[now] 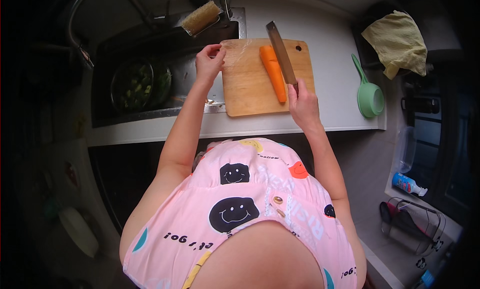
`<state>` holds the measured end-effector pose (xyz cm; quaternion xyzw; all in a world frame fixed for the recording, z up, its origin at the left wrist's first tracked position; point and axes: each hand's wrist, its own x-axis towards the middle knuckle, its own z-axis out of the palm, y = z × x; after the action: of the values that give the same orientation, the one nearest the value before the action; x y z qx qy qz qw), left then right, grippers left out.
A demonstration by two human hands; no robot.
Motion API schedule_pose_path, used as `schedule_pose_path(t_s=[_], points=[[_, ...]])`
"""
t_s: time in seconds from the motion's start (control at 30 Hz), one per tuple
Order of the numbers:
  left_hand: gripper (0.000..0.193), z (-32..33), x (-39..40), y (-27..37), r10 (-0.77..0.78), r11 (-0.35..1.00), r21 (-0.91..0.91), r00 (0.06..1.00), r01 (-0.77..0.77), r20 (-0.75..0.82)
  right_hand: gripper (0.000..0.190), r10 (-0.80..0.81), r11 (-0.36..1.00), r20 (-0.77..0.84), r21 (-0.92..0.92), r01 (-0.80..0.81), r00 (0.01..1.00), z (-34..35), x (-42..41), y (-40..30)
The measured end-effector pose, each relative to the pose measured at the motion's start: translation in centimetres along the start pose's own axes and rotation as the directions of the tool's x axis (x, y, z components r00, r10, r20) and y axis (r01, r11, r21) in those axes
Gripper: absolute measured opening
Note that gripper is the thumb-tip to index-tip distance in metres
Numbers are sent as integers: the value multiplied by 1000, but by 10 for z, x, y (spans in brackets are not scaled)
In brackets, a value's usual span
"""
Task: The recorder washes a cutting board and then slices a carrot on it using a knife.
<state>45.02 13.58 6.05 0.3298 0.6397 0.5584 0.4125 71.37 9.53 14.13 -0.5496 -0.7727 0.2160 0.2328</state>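
Observation:
A wooden cutting board [249, 88] lies on the counter and reaches over the edge of the sink. On it rests an orange carrot [275, 77], thick end away from me, with a slit or notch visible near that end. My right hand [304, 104] grips the handle of a broad-bladed kitchen knife [282, 55]. The blade points away from me, over the board along the carrot's right side; whether it touches the carrot is unclear. My left hand [210, 63] is at the board's upper left edge, fingers curled. Whether its fingertips pinch the board or something small is hidden.
Left of the board is a dark sink [191, 83] with a curved faucet [73, 25] and a bowl of green vegetables [135, 86]. A loofah sponge [201, 18] sits behind. To the right are a green ladle [369, 96] and a yellowish cloth [397, 45].

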Motion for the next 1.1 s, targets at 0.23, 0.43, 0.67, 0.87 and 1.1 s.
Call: schedule_pose_path(t_s=[0.23,0.43,0.67,0.87,1.1], points=[[26,1,-2,16,-17,1000,0,1000,17,-23,19,99,979,119,-189,-75,988,15,2,2],[29,32,44,64,561,800,262,827,-540,-7,19,119,980,127,-174,-96,985,18,2,1],[36,130,38,151,789,222,391,400,-894,467,20,113,976,115,-200,-88,987,18,3,2],[49,164,59,73,555,127,367,372,-922,744,20,136,980,148,-165,-111,980,16,0,2],[55,154,31,79,232,271,462,523,-845,820,22,203,972,183,-158,-175,962,14,-3,1]])
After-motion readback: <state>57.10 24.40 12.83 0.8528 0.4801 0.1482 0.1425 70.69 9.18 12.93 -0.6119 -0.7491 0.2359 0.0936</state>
